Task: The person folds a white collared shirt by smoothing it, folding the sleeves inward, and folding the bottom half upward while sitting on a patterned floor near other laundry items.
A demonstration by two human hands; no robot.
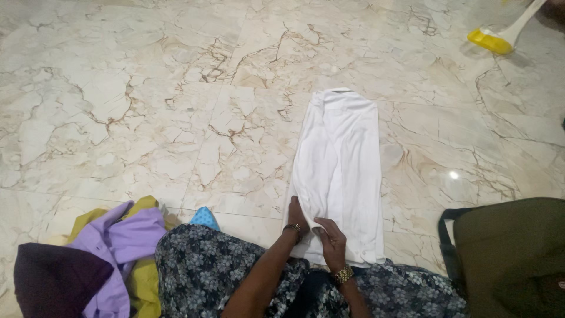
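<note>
A glossy cream marble floor (147,118) with brown veins and thin tile joints fills the scene. A small bright glint of light (454,175) reflects on the tiles at right.
</note>
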